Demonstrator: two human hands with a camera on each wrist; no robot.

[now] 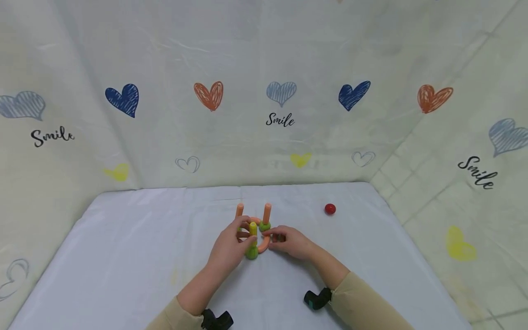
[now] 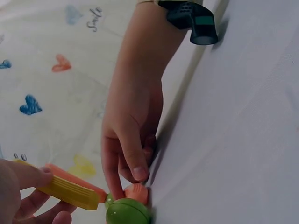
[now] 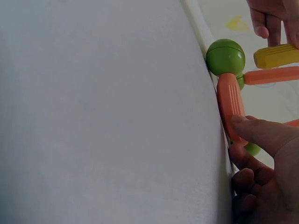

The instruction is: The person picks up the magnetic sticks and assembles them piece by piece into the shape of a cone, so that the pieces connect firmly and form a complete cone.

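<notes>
My left hand (image 1: 228,246) pinches a yellow ridged stick (image 1: 253,228) between thumb and fingers. The stick stands nearly upright over a green ball connector (image 1: 251,253); the right wrist view shows its lower end (image 3: 264,59) just short of the ball (image 3: 225,57). My right hand (image 1: 292,242) holds a curved orange rod (image 3: 230,105) between thumb and index finger, its end meeting that green ball. Curved orange rods and green balls form a ring on the table. An upright orange stick (image 1: 267,213) rises from another green ball (image 1: 265,226); a second orange stick (image 1: 239,210) stands behind my left hand.
A red ball (image 1: 330,209) lies at the back right of the white-covered table (image 1: 144,256). Behind it hangs a pale curtain (image 1: 243,137) printed with hearts. Black wrist cameras (image 1: 317,299) sit at both sleeves, close above the cloth.
</notes>
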